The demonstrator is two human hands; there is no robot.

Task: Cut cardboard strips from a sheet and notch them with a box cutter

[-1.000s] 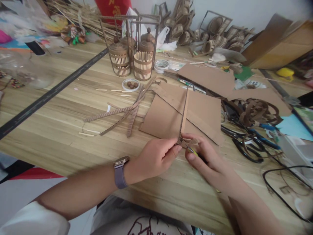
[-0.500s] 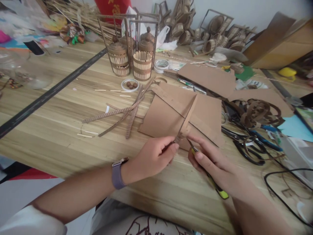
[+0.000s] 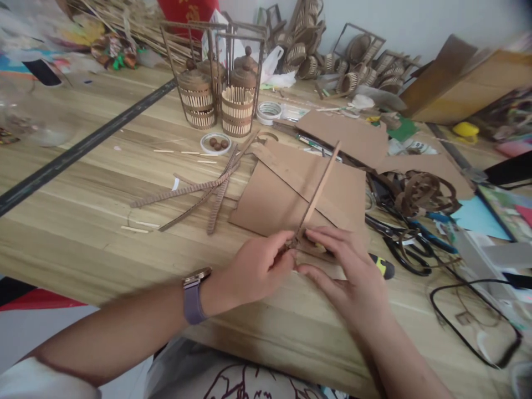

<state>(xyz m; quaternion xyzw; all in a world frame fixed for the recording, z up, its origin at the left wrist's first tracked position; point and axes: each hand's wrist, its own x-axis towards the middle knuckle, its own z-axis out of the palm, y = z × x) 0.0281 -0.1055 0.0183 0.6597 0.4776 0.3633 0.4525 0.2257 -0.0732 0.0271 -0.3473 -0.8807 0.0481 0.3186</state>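
Note:
My left hand (image 3: 260, 269), with a watch on its wrist, is closed and pinches the near end of a narrow cardboard strip (image 3: 322, 185). The strip slants up and away over a flat sheet of cardboard (image 3: 266, 191). Beside the pinched end is my right hand (image 3: 347, 274), its thumb and fingers apart around that end; whether its fingertips touch the strip is hard to tell. A yellow-and-black utility knife (image 3: 381, 266) lies on the table behind the right hand, which partly hides it.
Loose corrugated strips (image 3: 187, 191) lie left of the sheet. Farther back are a ring with brown balls (image 3: 216, 144), stick-and-cardboard lanterns (image 3: 236, 111) and tape rolls (image 3: 269, 112). Black scissors (image 3: 409, 255), coiled brown strips (image 3: 428, 191) and a black cable (image 3: 434, 310) occupy the right.
My right hand has let go of the utility knife, which now lies on the table, and its fingers have spread near the strip's end. The left hand still pinches the strip.

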